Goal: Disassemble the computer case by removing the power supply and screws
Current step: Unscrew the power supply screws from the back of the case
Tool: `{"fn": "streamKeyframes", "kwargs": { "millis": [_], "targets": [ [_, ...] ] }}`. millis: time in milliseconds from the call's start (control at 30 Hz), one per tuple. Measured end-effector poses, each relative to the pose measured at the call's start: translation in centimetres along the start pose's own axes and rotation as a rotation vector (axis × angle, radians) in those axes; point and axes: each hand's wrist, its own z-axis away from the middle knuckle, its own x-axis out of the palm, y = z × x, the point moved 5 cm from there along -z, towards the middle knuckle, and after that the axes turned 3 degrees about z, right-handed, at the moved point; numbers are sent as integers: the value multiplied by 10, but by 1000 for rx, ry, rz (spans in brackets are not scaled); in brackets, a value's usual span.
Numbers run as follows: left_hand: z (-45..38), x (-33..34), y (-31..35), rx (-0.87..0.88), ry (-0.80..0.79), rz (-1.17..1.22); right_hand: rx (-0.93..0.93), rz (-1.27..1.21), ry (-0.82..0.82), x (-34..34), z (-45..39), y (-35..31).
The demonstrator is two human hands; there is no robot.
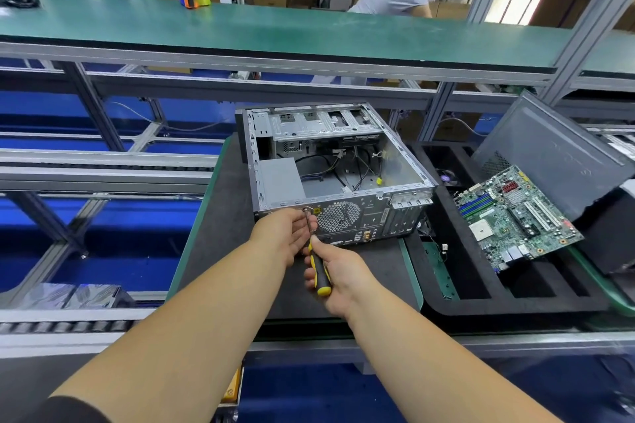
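The open grey metal computer case (338, 175) lies on the dark tabletop (226, 233), its rear panel facing near. The right hand (338, 273) grips a yellow-and-black screwdriver (318, 268), whose tip meets a screw (305, 210) on that panel. The left hand (287, 233) curls around the shaft. A green motherboard (515, 216) lies to the right.

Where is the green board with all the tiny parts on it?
In the head view, the green circuit board is on the right, leaning in the black foam tray, right of the open computer case and in front of a grey panel.
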Motion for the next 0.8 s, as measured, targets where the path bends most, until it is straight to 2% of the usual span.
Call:
{"fn": "streamKeyframes", "kwargs": {
  "millis": [133,300,367,433,567,633,800],
  "targets": [
    [-3,0,0,-5,2,1,-61,93,48,-2,-2,-4],
    [-10,-2,-3,27,20,5,-226,518,260,-11,2,-16],
    [-11,-2,-4,41,43,25,-253,584,268,-11,3,-17],
    [-12,-1,-4,49,54,20,-193,527,196,-6,3,-16],
    [-13,-2,-5,43,63,45,61,174,-26,-2,9,-11],
    [-12,-3,-5,25,59,72,119,60,-119,-1,11,-9],
    [-11,-2,-5,27,36,86,95,-35,-77,0,11,-4]
  ]
}}
